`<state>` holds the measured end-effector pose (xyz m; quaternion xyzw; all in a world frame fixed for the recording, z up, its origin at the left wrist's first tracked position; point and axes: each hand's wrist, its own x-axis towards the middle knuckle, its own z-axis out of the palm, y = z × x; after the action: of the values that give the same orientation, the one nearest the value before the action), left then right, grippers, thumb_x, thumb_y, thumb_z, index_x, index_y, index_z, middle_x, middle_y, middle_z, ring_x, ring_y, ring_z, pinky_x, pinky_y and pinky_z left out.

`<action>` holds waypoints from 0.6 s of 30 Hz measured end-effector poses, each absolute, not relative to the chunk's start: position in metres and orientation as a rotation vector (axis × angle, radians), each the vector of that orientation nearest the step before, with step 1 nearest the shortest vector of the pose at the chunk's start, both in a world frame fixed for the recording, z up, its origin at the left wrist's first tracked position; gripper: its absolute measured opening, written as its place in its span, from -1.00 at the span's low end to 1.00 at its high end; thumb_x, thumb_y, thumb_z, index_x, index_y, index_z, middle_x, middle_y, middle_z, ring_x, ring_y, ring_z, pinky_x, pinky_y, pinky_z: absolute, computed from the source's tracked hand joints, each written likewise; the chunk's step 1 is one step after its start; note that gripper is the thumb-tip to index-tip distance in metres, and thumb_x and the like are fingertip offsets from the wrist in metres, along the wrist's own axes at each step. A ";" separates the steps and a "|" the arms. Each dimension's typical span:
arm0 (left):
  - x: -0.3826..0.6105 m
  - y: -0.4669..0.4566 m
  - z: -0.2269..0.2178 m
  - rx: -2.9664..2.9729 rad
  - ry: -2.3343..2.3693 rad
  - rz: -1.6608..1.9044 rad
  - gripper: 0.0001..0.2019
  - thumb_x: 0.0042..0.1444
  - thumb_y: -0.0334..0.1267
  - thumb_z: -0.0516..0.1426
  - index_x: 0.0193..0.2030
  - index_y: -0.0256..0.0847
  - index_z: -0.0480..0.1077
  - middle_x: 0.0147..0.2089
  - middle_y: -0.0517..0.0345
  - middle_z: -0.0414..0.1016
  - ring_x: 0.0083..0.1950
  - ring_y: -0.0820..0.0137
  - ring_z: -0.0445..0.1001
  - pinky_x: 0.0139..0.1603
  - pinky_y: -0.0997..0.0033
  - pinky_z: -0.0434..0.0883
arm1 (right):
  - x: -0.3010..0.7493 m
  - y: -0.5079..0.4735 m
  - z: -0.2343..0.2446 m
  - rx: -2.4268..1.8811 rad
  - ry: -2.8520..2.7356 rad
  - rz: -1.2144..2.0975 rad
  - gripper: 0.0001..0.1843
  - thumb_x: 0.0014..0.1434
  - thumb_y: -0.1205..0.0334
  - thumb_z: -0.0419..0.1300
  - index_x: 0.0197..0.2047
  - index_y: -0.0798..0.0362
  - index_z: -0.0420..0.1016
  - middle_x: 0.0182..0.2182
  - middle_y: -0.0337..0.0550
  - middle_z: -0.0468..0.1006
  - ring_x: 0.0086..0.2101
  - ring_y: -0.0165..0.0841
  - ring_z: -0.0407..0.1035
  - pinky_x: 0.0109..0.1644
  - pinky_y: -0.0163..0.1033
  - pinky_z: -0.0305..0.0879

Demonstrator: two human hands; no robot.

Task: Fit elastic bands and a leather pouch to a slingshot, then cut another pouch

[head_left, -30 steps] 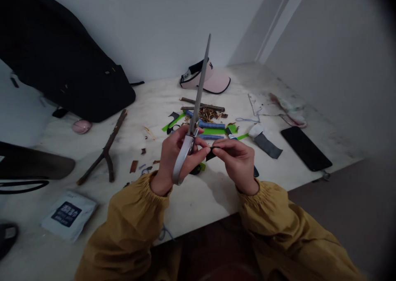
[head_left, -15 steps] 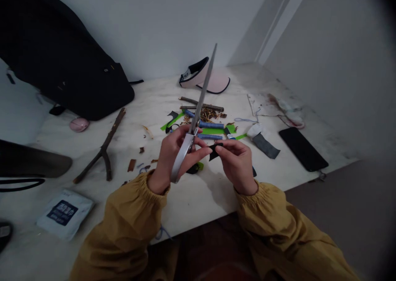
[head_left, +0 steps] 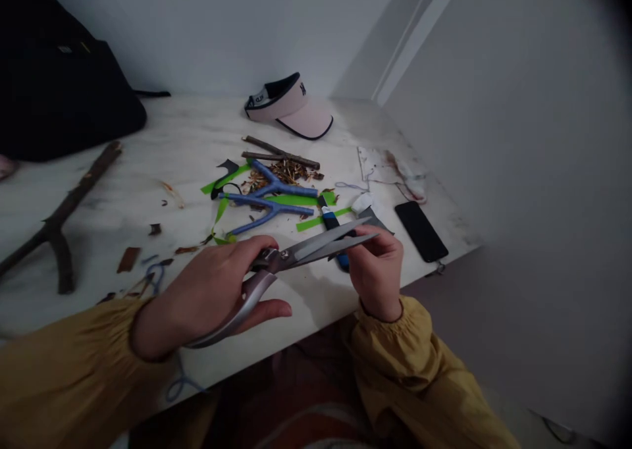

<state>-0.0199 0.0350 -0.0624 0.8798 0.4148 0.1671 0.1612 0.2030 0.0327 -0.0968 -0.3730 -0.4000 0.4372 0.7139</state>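
My left hand (head_left: pixel 212 297) grips the handles of large grey scissors (head_left: pixel 316 245). Their blades are nearly shut and point right, level over the table's front edge. My right hand (head_left: pixel 376 269) is curled just under the blade tips, fingers pinched together; what they hold is hidden. Both arms wear yellow sleeves. Behind the blades lie two forked sticks wrapped in blue (head_left: pixel 269 199) on strips of green tape (head_left: pixel 316 223).
On the white table (head_left: pixel 197 139) are a pink visor cap (head_left: pixel 291 106), brown twigs (head_left: pixel 281 154) with bark chips, a black phone (head_left: pixel 421 230), a stained sheet (head_left: pixel 390 169), a bare forked branch (head_left: pixel 54 228) and a black bag (head_left: pixel 59 100). A wall rises to the right.
The scissors swung from upright down to level, pointing right. My hands dropped toward the table edge, the view shifted, and the small black piece in my right fingers is no longer visible.
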 end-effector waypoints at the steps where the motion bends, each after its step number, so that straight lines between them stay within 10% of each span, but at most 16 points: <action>1: -0.020 0.034 -0.062 2.533 1.191 0.476 -0.34 -0.04 0.24 0.15 0.05 -0.21 0.23 -0.24 -0.03 0.54 -0.31 0.09 0.55 -0.35 0.19 0.42 | 0.203 0.032 -0.096 -0.820 -0.896 0.967 -0.73 -0.13 0.41 0.41 -0.36 -0.13 0.63 -0.43 -0.35 0.65 -0.45 -0.49 0.51 -0.36 -0.40 0.49; 18: -0.026 0.034 -0.058 2.568 1.250 0.452 -0.32 -0.09 0.25 0.17 0.10 -0.11 0.23 -0.20 0.00 0.54 -0.30 0.10 0.52 -0.36 0.21 0.41 | 0.208 0.024 -0.088 -0.843 -0.952 0.963 -0.79 -0.11 0.40 0.39 -0.40 -0.11 0.57 -0.45 -0.35 0.61 -0.44 -0.49 0.50 -0.39 -0.41 0.47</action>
<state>-0.0263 0.0340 -0.0581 0.8811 0.4290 0.1550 0.1247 0.2082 0.0237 -0.0879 -0.3783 -0.4271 0.4322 0.6984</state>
